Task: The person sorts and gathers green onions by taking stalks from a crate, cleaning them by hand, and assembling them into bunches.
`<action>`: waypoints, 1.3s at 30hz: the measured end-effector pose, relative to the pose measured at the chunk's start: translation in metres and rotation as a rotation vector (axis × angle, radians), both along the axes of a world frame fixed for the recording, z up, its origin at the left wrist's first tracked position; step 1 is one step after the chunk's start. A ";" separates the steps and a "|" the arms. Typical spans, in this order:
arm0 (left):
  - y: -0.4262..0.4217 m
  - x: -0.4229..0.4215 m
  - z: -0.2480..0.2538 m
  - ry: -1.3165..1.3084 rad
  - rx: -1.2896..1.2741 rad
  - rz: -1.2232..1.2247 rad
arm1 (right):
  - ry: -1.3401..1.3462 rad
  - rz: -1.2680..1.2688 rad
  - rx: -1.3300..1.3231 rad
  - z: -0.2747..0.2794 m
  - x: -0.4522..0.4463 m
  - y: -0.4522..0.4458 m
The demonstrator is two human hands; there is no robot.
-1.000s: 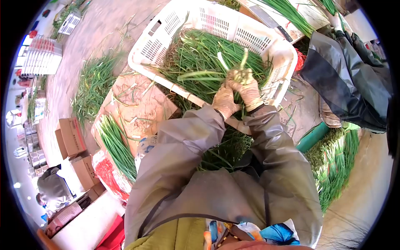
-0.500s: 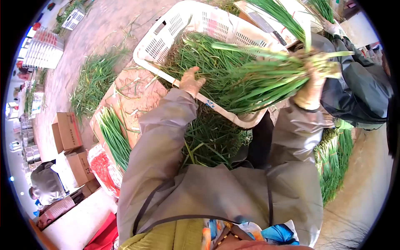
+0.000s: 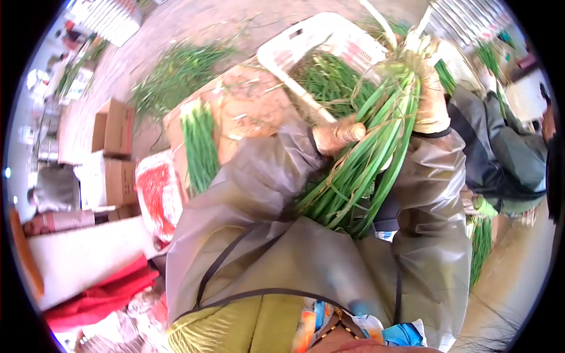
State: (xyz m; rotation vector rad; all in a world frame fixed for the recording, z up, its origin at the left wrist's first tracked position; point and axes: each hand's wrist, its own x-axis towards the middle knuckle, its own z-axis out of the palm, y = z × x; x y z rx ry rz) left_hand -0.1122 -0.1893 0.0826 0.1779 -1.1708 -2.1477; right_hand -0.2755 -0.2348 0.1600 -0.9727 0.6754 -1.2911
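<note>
My right hand (image 3: 431,88) is closed round the pale root end of a bunch of chives (image 3: 376,153), held up at the right of the basket. Its long green leaves hang down toward my lap, with some brown withered strands among them. My left hand (image 3: 340,137) is at the left side of the leaves, thumb against them. The other fingers are mostly hidden, but the hand appears closed on the bunch. Behind it stands a white plastic basket (image 3: 286,79) with loose chives (image 3: 332,82) in it.
A neat bundle of chives (image 3: 200,144) lies on a board (image 3: 250,109) at left, beside a bag of red ties (image 3: 158,191). Cardboard boxes (image 3: 113,129) stand farther left. Loose greens (image 3: 176,73) lie on the floor. A co-worker in dark clothing (image 3: 500,147) sits at right.
The bunch in my right hand has swung from level to hanging, roots up, and come closer to me. My left hand has moved from the basket's edge to the leaves. The view has turned.
</note>
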 end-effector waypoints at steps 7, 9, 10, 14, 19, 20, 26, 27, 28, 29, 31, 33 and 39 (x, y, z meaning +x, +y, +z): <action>0.084 0.045 -0.085 0.215 0.443 0.005 | 0.747 0.207 0.038 -0.065 0.051 0.032; 0.088 0.067 -0.078 0.210 0.448 0.099 | 0.650 -0.029 0.168 -0.074 0.061 0.053; 0.086 0.073 -0.071 0.227 0.436 0.200 | 0.580 -0.006 0.168 -0.074 0.065 0.074; 0.050 0.077 -0.094 0.327 0.544 0.529 | 1.049 0.065 -0.273 -0.116 0.093 0.127; 0.032 0.084 -0.078 0.524 0.729 0.673 | 1.158 0.240 -0.086 -0.091 0.104 0.077; 0.027 0.087 -0.081 0.537 0.710 0.665 | 1.074 0.335 -0.026 -0.077 0.106 0.062; 0.024 0.104 -0.095 0.677 0.662 0.628 | 1.089 0.736 0.269 -0.045 0.146 -0.022; 0.024 0.105 -0.107 0.674 0.770 0.570 | 1.208 0.669 0.231 -0.058 0.147 -0.027; 0.024 0.107 -0.120 0.669 0.877 0.508 | 1.291 0.695 0.126 -0.070 0.147 -0.025; 0.023 0.112 -0.140 0.623 0.805 0.427 | 1.373 0.717 0.018 -0.082 0.147 -0.022; 0.023 0.121 -0.158 0.506 0.841 0.394 | 1.416 0.692 -0.176 -0.105 0.148 0.014; 0.033 0.114 -0.126 0.405 0.827 0.586 | 1.575 0.500 -0.349 -0.116 0.149 0.062; 0.027 0.156 -0.109 0.109 0.608 0.190 | 0.693 0.469 0.234 -0.054 0.094 0.094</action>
